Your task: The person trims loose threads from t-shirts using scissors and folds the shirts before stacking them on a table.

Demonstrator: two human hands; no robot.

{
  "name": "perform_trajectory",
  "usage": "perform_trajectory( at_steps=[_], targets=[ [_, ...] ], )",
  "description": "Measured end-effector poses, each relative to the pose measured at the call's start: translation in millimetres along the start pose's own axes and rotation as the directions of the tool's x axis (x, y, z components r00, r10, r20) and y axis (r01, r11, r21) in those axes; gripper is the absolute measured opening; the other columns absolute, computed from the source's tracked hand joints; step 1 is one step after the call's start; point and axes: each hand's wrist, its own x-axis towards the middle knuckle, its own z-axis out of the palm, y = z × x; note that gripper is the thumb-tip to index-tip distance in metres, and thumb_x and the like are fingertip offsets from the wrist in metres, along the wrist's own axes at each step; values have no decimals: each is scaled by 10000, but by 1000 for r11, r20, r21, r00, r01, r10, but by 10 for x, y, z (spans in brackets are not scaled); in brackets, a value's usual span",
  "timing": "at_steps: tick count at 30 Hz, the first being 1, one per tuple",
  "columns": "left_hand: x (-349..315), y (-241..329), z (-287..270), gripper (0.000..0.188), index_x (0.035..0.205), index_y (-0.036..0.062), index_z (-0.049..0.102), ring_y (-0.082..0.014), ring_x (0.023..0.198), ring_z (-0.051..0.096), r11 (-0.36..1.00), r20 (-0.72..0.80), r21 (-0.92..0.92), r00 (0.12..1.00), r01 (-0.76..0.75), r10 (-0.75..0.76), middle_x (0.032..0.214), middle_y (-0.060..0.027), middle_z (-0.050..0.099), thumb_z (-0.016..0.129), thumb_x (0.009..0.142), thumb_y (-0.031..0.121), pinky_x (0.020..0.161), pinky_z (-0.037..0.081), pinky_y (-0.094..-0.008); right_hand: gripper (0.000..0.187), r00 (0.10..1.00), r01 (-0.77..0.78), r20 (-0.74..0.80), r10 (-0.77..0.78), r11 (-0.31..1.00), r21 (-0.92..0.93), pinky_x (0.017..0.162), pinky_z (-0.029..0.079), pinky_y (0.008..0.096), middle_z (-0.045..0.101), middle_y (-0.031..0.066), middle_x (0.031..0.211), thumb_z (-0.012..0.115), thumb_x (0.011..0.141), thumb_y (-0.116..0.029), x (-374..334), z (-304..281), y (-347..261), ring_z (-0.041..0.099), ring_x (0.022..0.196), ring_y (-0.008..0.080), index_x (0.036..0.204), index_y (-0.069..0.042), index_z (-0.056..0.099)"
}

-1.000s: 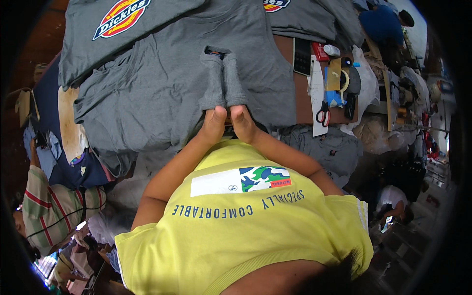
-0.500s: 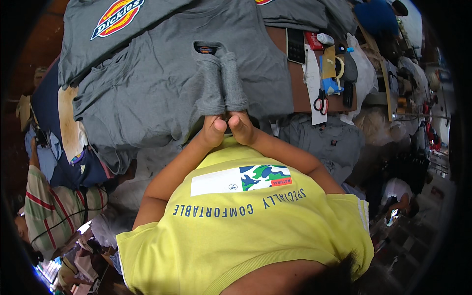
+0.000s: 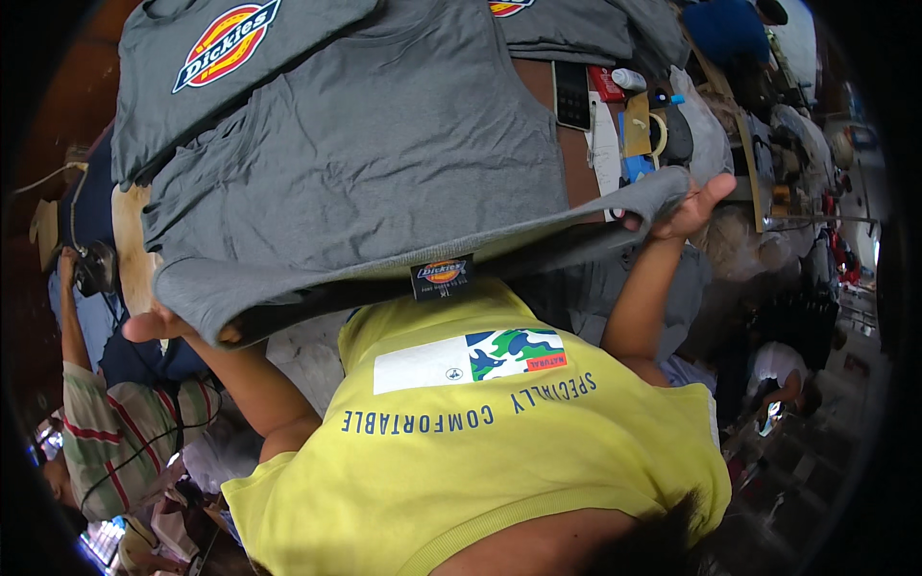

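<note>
Two hands up, arms spread wide. Left hand (image 3: 158, 324) closed on the left end of one grey T-shirt (image 3: 375, 163); right hand (image 3: 693, 204) closed on its right end. Shirt stretched between them, near edge lifted off the counter (image 3: 576, 178), one neck label (image 3: 442, 276) facing the camera. Two more grey shirts lie on the far side: one with a logo (image 3: 206, 58), one folded (image 3: 567, 24). One black phone (image 3: 572, 94) far right.

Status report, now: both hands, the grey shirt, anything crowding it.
Left hand and right hand spread wide, each gripping an end of the grey T-shirt. Shirt stretched over the table. Phone and scissors lie right.
</note>
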Motion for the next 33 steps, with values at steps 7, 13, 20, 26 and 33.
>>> perform_trajectory(
  at_steps=[7,13,20,26,33],
  targets=[
    [831,-214,-1294,665,1186,-113,384,-298,1036,523,903,-498,-287,755,321,-427,1164,-229,489,503,832,437,887,418,-415,500,838,-148,-544,-40,943,-297,871,432,334,591,87,1003,469,843,-469,1680,-570,560,550,971,140,1034,-9,515],
    [963,-903,-1967,491,1078,-42,493,-238,909,562,347,-969,-6,81,938,-235,993,-150,573,596,792,344,865,418,-343,583,541,-763,-795,274,558,-326,717,448,234,613,35,862,456,810,-562,1606,-1524,842,559,784,80,1004,-20,546],
    [1306,-1607,-1435,298,989,74,604,-179,840,573,-300,-484,792,846,532,222,902,-121,607,597,780,287,730,437,-280,234,585,-800,-797,152,271,-535,555,396,201,596,13,710,519,837,-277,104,-1221,641,498,600,59,862,-64,614],
    [1660,-2831,-1171,445,1067,-55,532,-184,886,563,335,-639,277,433,900,-636,1001,-123,587,599,798,294,777,433,-260,218,543,-823,-839,-2,198,-533,622,419,230,550,25,779,679,703,-164,-787,-834,1016,484,647,94,855,-35,591],
    [2070,-3224,-1120,522,1143,-13,474,-185,1022,509,387,-574,-49,291,921,-765,1099,-152,533,633,777,324,881,390,-260,353,542,-814,-804,-246,85,-575,609,417,265,482,59,830,716,647,-122,-943,-514,1390,463,625,157,909,-66,487]
  ],
)
